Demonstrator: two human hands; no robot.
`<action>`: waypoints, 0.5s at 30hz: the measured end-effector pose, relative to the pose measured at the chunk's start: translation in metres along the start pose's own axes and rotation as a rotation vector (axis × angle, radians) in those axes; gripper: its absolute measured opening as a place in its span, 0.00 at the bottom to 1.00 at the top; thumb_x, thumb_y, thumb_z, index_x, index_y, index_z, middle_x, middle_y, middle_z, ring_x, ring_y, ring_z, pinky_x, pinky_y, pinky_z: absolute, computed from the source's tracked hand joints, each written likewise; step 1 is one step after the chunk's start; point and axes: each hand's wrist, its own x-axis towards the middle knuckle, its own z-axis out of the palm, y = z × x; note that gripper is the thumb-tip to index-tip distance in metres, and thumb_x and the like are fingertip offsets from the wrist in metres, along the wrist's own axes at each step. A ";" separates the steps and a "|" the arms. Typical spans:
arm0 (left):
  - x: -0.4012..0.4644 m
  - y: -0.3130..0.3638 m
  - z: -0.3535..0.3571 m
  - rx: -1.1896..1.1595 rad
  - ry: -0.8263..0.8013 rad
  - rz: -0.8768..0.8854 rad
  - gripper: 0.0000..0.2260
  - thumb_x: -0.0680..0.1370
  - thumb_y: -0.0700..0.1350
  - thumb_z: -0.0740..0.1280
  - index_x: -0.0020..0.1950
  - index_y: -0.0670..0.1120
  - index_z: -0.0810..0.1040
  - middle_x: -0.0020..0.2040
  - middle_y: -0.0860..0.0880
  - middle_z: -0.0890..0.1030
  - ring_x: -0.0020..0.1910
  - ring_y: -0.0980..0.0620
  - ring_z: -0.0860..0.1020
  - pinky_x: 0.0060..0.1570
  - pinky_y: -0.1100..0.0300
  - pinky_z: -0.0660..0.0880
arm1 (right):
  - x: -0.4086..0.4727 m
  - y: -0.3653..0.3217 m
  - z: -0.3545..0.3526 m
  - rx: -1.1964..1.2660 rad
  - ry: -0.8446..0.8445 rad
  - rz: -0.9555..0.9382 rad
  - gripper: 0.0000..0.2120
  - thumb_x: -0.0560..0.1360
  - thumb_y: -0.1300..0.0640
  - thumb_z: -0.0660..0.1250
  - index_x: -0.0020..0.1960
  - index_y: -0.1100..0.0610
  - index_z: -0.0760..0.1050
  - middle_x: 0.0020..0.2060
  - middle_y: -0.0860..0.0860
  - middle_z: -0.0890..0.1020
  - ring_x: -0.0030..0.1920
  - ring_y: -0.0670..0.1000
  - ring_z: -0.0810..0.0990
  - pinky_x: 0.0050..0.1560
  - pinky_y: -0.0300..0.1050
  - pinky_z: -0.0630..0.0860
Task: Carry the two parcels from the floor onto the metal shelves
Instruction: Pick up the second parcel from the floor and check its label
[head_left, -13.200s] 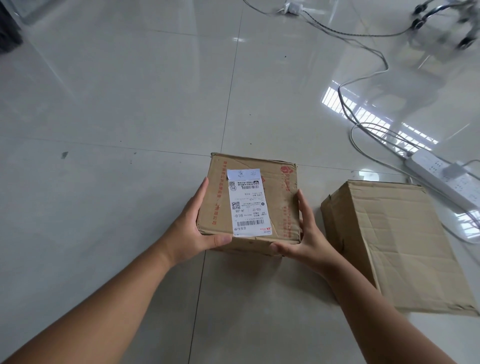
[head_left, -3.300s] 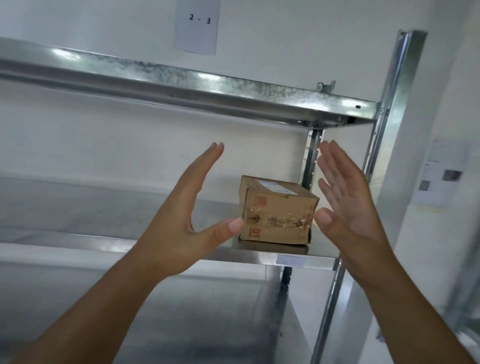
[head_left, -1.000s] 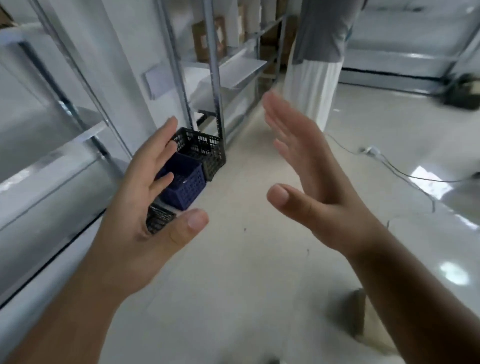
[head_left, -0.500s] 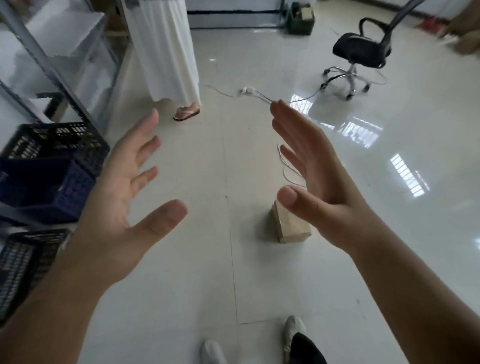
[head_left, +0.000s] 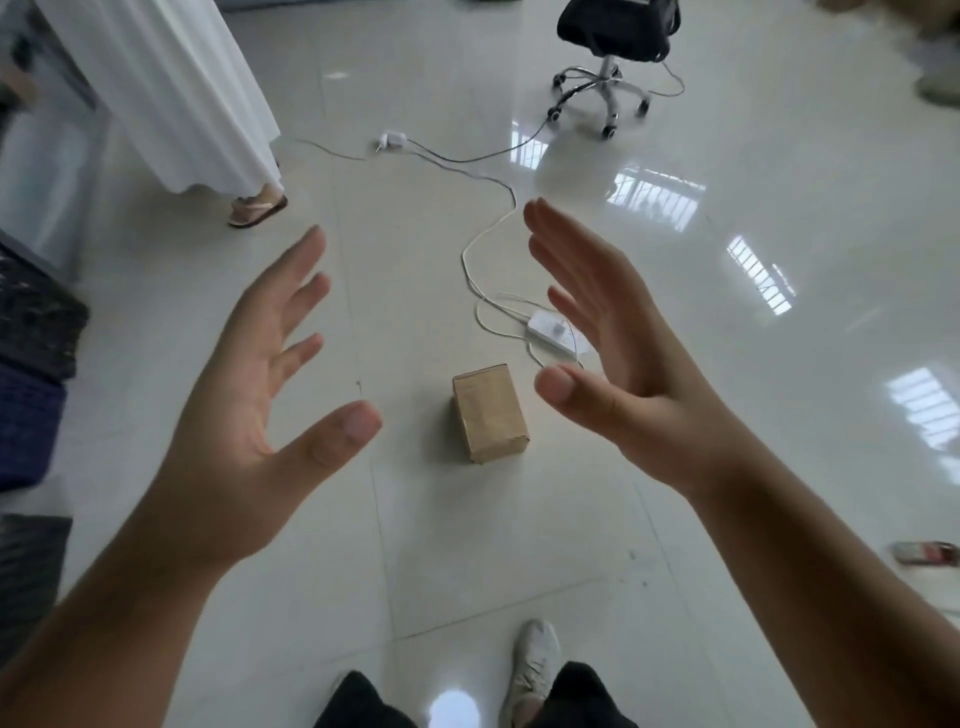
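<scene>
Approaching the parcel (head_left: 490, 411) at twelve o'clock, my left hand (head_left: 244, 415) and right hand (head_left: 631, 374) spread empty; next, crouch and grasp its sides.

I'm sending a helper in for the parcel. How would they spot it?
On the glossy tiled floor, look just short of the white power strip. The cardboard parcel sits there alone, the only brown box, plain with no label showing.

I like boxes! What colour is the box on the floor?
Plain cardboard brown, the box shows clearly in the head view.
</scene>
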 end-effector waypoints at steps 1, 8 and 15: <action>0.007 -0.002 0.008 0.003 -0.003 -0.007 0.44 0.72 0.73 0.70 0.82 0.56 0.61 0.84 0.57 0.63 0.83 0.53 0.64 0.77 0.39 0.65 | 0.003 0.007 -0.009 -0.004 -0.004 0.013 0.40 0.76 0.42 0.69 0.81 0.48 0.54 0.82 0.44 0.60 0.83 0.46 0.58 0.81 0.61 0.59; 0.061 -0.050 0.032 0.012 -0.032 -0.063 0.45 0.72 0.75 0.66 0.83 0.56 0.58 0.84 0.60 0.62 0.83 0.56 0.64 0.77 0.42 0.67 | 0.045 0.063 -0.029 -0.014 -0.001 0.053 0.39 0.75 0.35 0.66 0.80 0.44 0.54 0.82 0.41 0.60 0.82 0.45 0.58 0.80 0.63 0.59; 0.117 -0.154 0.052 -0.060 -0.072 -0.155 0.47 0.72 0.74 0.67 0.84 0.53 0.57 0.84 0.60 0.62 0.83 0.57 0.64 0.78 0.44 0.66 | 0.091 0.151 -0.027 -0.021 0.009 0.153 0.38 0.76 0.39 0.69 0.80 0.43 0.55 0.82 0.40 0.61 0.82 0.45 0.59 0.81 0.61 0.59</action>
